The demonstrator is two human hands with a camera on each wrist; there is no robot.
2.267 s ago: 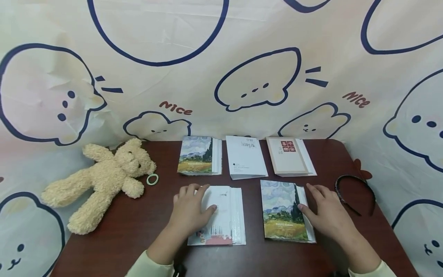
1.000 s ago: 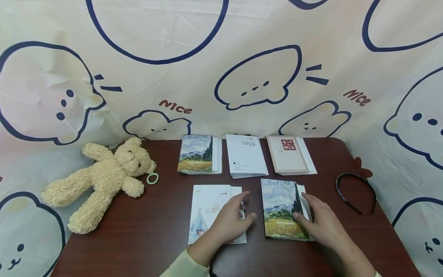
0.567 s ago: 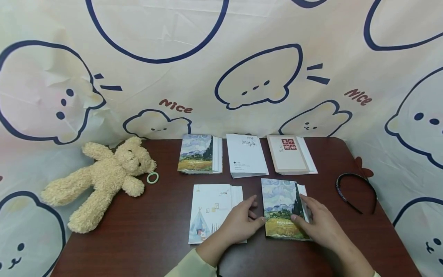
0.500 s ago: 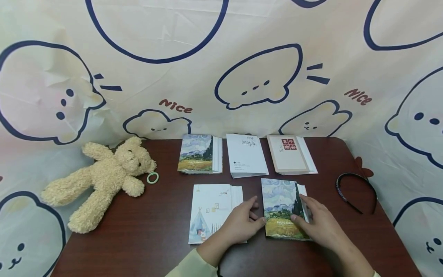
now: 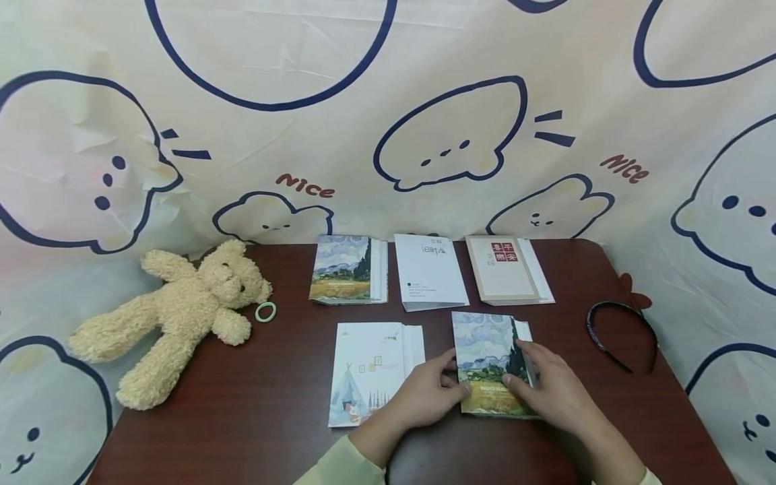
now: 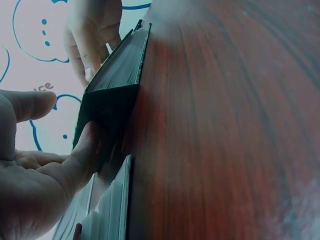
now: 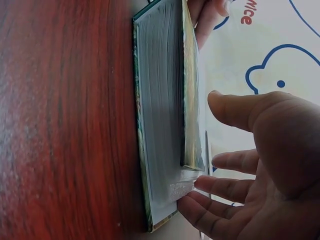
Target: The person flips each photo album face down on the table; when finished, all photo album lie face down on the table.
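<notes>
A landscape-painting photo album (image 5: pixel 485 347) lies on the table in the head view, between the two hands. My left hand (image 5: pixel 427 394) is at its left side; in the left wrist view one finger touches the dark spine (image 6: pixel 110 107), while the thumb (image 6: pixel 37 106) stands off it. At the other side is my right hand (image 5: pixel 554 391). Its fingertips touch the page edges in the right wrist view, with the thumb (image 7: pixel 232 110) apart from the cover (image 7: pixel 191 95). A white album with a tent drawing (image 5: pixel 364 370) lies just left, partly behind my left forearm.
Along the back stand another painted album (image 5: pixel 341 269), a white album (image 5: pixel 430 273) and a beige album with red characters (image 5: pixel 503 273). A plush bear (image 5: pixel 188 310) and a pale green ring (image 5: pixel 265 312) lie left. At the right lies a black headband (image 5: pixel 597 337).
My left hand has left the white album and moved right to the painted album's spine. My right hand has shifted slightly left, and the painted album has slid a little left too.
</notes>
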